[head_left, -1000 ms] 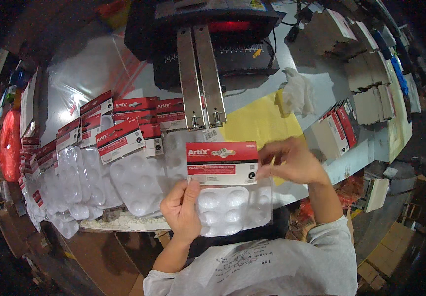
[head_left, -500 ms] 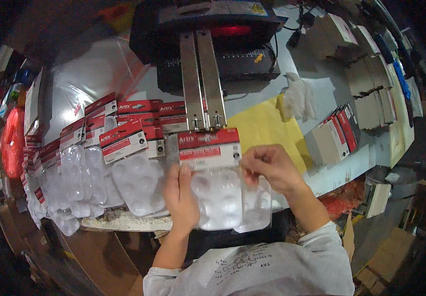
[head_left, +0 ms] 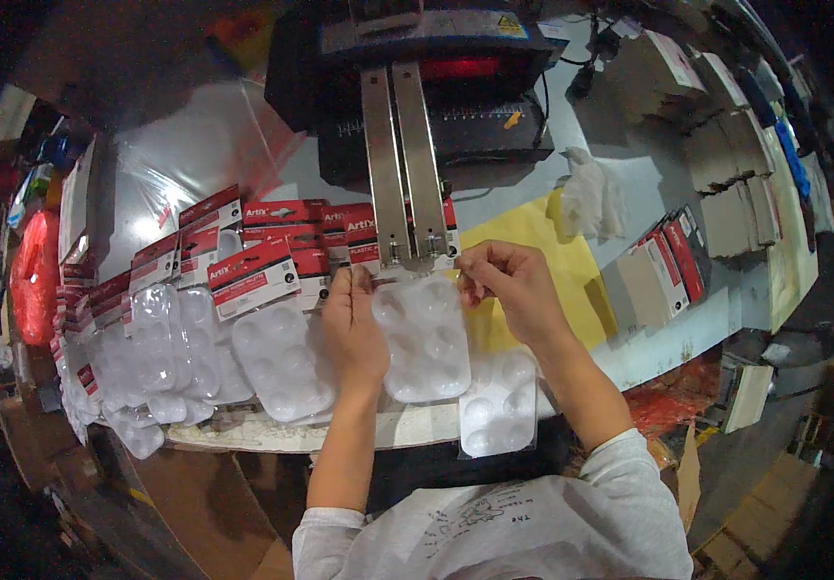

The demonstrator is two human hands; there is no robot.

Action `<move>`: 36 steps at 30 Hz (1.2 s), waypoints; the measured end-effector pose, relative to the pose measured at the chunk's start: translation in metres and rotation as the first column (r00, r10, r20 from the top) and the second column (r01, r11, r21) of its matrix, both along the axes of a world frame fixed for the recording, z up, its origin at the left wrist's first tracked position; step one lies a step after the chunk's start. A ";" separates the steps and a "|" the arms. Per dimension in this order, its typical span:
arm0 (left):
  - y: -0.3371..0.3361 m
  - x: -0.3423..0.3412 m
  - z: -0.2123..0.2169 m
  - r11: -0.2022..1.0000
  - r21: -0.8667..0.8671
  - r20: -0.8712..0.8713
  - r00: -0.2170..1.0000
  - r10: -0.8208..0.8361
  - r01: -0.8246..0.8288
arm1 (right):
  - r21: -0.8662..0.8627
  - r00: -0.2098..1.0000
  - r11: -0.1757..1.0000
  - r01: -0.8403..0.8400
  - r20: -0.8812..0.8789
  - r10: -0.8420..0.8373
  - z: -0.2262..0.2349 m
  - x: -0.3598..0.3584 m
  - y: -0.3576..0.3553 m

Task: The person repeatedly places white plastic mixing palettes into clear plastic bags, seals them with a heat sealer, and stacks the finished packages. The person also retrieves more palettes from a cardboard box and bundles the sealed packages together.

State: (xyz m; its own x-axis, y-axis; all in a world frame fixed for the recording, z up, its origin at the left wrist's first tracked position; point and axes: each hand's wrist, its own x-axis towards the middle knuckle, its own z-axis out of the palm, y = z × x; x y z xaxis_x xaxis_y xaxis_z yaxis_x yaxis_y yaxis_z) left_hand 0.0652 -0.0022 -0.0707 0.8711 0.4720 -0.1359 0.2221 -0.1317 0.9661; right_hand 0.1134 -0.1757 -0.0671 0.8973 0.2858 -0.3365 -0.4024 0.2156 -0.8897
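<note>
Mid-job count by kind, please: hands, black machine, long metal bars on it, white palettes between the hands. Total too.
Hands (left hand, right hand): 2
Black machine: 1
Metal bars: 2
White palette: 1
Total: 6

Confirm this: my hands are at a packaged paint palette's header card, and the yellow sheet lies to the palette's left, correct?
Not quite: in the head view, the yellow sheet lies to the right of the packaged paint palette. Your left hand and right hand are at its header card.
</note>
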 end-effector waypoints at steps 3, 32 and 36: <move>0.001 0.001 -0.009 1.000 0.006 0.057 0.998 -0.010 0.010 | -0.150 0.996 0.987 -0.059 0.058 0.068 0.000 -0.001 -0.004; -0.038 -0.063 0.040 0.761 -0.605 -0.050 0.942 -0.330 0.234 | -0.634 0.904 0.677 0.374 0.412 -0.113 0.088 -0.040 -0.104; -0.032 -0.068 0.053 0.811 -0.462 0.000 0.915 -0.404 0.358 | -0.615 0.874 0.770 -0.171 0.267 0.407 0.092 -0.032 -0.044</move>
State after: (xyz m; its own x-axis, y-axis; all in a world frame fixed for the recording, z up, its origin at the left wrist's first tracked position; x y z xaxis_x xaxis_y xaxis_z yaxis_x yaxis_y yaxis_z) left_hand -0.0026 -0.0346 -0.0178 0.9405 -0.0264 -0.3389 0.3366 0.2118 0.9175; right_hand 0.0816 -0.2200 0.0251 0.8883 0.4198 -0.1862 0.0170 -0.4353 -0.9001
